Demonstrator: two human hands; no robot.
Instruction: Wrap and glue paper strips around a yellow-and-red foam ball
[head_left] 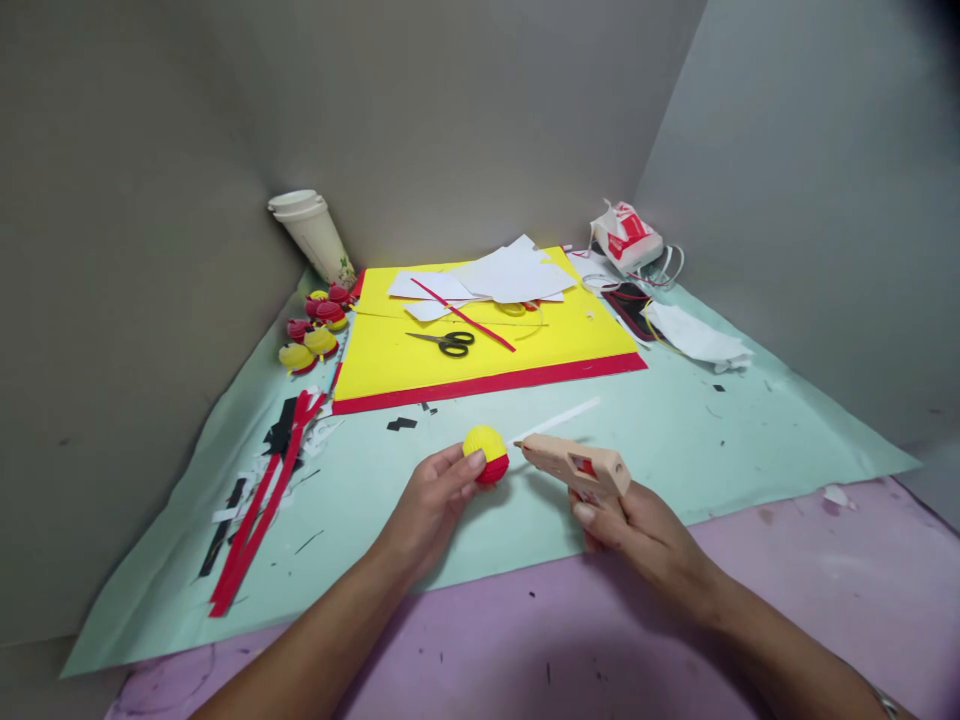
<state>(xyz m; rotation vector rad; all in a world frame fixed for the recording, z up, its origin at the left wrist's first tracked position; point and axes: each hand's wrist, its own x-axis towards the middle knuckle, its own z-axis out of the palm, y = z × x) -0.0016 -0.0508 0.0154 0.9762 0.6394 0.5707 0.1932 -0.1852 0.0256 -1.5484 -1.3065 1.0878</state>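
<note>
Between the thumb and fingers of my left hand point(439, 490) is a small ball point(486, 446), yellow on top and red below. My right hand point(637, 530) is wrapped round the grip of a beige hot glue gun point(574, 463). Its nozzle points left at the ball, a short gap away from it. Behind the nozzle a narrow white paper strip point(570, 416) lies slantwise on the green sheet point(487, 555). Both hands are above the sheet's front part.
Scissors point(454, 344), white papers point(517, 270) and a red strip point(480, 328) lie on a yellow board point(390, 370). Several red-and-yellow balls point(321, 342) sit left, near a leaning cup point(315, 235). Red strips point(259, 520) and scraps lie front left. A crumpled packet point(626, 238) stands back right.
</note>
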